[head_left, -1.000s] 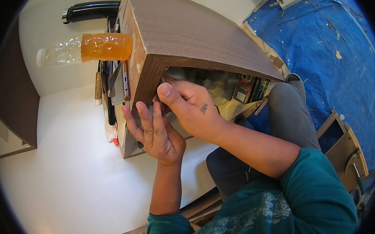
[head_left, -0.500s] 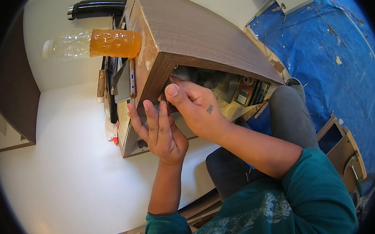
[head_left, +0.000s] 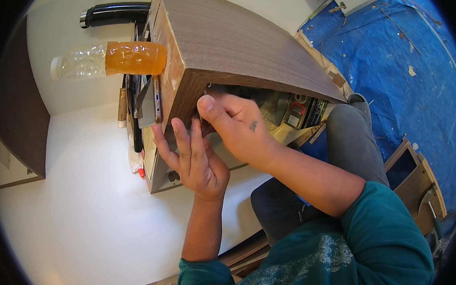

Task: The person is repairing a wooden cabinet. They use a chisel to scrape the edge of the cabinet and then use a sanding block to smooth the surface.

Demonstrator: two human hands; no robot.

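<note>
A brown wood-grain box with an open front (head_left: 233, 44) lies on its side on a white desk (head_left: 80, 202), its open mouth turned toward the person. Both hands meet at the box's near left corner, where the dark edge of the side panel comes down.

The left hand (head_left: 193, 159) is held flat against that corner edge, fingers (head_left: 183, 137) straight and together, pointing up along the wood; its grip is open and it has hold of nothing. The right hand (head_left: 236, 127) crosses above it from the right, its thumb (head_left: 207, 106) pressed to the front edge of the box and its other fingers curled back into the opening. Those fingers are hidden inside, so whether that grip is closed on anything cannot be told. The two hands touch where the left fingertips come up under the right palm.

Inside the opening, just right of the right hand, sit some small packets and containers (head_left: 303, 109), too cramped to make out singly.

Against the box's left side, a clear plastic bottle with orange liquid (head_left: 108, 60) lies on its side, cap pointing left. Behind it lies a black tube with a metal end (head_left: 111, 13). Flat tools, among them a metal blade (head_left: 146, 104), stand wedged between the bottle and the box wall. A blue tarpaulin (head_left: 412, 75) covers the floor to the right.
</note>
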